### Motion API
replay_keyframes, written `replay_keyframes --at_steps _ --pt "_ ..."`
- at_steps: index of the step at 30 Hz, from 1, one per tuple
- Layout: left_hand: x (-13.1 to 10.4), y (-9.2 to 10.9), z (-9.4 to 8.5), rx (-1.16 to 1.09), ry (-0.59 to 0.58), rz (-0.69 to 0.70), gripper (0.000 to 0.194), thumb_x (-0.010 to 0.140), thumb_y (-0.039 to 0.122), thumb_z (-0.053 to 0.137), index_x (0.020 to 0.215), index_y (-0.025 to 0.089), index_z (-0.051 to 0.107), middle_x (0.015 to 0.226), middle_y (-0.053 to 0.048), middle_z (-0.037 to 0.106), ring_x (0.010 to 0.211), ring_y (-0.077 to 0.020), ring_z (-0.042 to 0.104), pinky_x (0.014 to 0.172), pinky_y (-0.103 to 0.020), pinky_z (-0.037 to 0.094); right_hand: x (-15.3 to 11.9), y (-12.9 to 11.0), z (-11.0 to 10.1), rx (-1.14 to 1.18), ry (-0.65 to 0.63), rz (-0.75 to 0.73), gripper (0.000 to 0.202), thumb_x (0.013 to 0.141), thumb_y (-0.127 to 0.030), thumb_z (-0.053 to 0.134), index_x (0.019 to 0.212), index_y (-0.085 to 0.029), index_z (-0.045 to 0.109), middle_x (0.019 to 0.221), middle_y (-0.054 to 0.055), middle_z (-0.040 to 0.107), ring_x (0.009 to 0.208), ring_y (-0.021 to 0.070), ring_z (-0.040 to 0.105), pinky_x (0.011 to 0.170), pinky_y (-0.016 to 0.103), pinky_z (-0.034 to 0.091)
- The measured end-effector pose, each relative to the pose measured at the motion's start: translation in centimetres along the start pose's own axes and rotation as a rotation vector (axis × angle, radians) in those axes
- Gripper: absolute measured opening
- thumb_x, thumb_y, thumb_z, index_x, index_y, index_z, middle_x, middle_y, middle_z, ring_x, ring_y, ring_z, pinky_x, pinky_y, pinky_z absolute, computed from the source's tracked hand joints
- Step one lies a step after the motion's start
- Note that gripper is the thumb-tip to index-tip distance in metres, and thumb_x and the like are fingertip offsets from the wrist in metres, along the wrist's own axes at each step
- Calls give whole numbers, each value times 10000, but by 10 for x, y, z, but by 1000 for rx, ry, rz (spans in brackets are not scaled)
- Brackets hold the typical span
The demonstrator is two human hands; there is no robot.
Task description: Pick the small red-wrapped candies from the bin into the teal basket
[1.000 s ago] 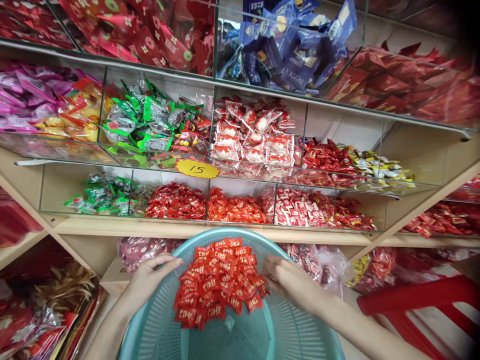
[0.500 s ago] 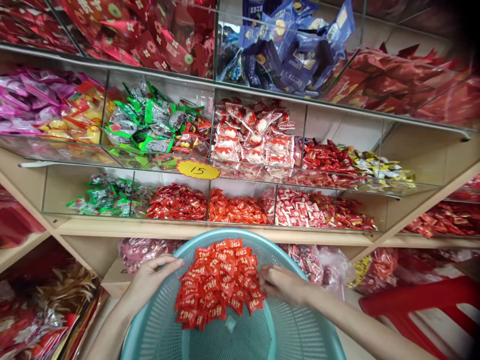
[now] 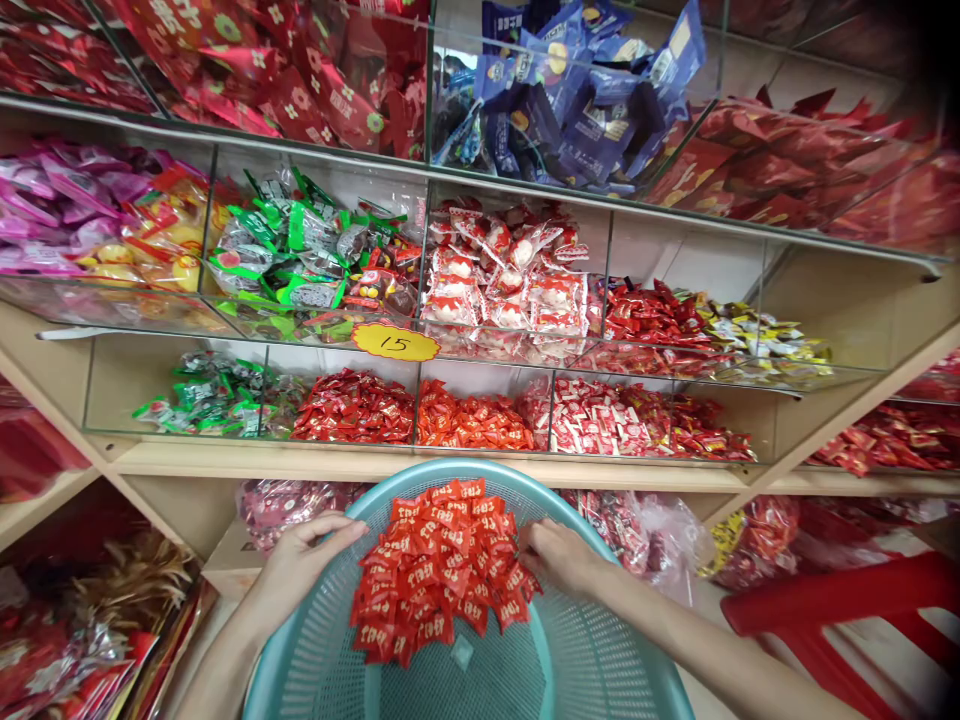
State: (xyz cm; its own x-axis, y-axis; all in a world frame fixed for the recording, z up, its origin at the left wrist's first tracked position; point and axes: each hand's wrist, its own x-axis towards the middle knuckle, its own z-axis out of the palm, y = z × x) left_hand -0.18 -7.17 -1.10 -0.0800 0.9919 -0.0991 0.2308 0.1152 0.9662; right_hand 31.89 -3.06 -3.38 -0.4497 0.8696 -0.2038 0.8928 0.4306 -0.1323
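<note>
A heap of red wrapped candies (image 3: pixel 439 565) with pale lettering lies in a teal plastic basket (image 3: pixel 600 640) with mesh walls. My left hand (image 3: pixel 311 555) is at the basket's left rim, its thumb and fingers closed over the edge, just left of the candies. Inside the basket on the right, my right hand (image 3: pixel 559 555) has its fingers curled down against the heap's right edge, closed on candies there. Its fingertips are partly hidden.
Behind the basket rise shelves with clear bins of wrapped sweets, including green packets (image 3: pixel 300 240), blue packets (image 3: pixel 585 100) and orange-red candies (image 3: pixel 472 415). A yellow price tag (image 3: pixel 396 342) reads 15. A red plastic stool (image 3: pixel 840 605) stands at the right.
My right hand has shifted slightly, and the candies at the heap's right edge have moved a little to the right. My left hand stays at the rim.
</note>
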Motion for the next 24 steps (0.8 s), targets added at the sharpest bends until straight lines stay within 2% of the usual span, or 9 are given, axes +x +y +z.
replay_keyframes --at_steps 9,12,15,19,22,24 --pt "0 1 -1 78 12 -30 279 624 423 606 748 184 678 821 -22 666 793 -195 572 712 -255 432 2 -3 13 -91 42 98 164 772 -245 429 835 -176 563 873 69 598 821 183 541 661 261 347" --pt "0 1 -1 73 26 -25 283 609 421 616 744 182 683 821 -29 675 800 -207 574 717 -269 435 -1 -3 9 -127 75 96 152 772 -220 433 837 -177 563 871 69 601 807 178 540 650 257 342" --pt "1 0 -1 67 27 -29 286 608 422 615 747 181 682 806 -26 676 797 -207 577 720 -270 435 -1 -5 -11 -134 153 61 140 768 -230 445 807 -178 569 835 66 606 772 170 542 620 246 333" --pt "2 -3 -2 75 4 -34 309 617 439 603 764 178 676 820 -26 675 809 -202 578 724 -261 437 11 -7 -63 -83 265 1 177 779 -261 434 704 -183 574 715 39 599 666 139 536 566 224 313" --pt "2 -3 -2 75 13 -27 328 609 457 603 771 181 676 829 -22 676 807 -200 582 715 -253 443 29 -5 -97 -73 379 -78 177 795 -222 408 775 -182 579 790 35 584 702 118 528 593 206 316" --pt "1 -2 -2 88 23 -22 325 607 461 606 765 186 677 824 -17 677 811 -197 583 718 -244 440 42 -2 -110 -139 399 -61 196 804 -209 388 812 -177 581 850 49 566 730 120 530 604 206 318"
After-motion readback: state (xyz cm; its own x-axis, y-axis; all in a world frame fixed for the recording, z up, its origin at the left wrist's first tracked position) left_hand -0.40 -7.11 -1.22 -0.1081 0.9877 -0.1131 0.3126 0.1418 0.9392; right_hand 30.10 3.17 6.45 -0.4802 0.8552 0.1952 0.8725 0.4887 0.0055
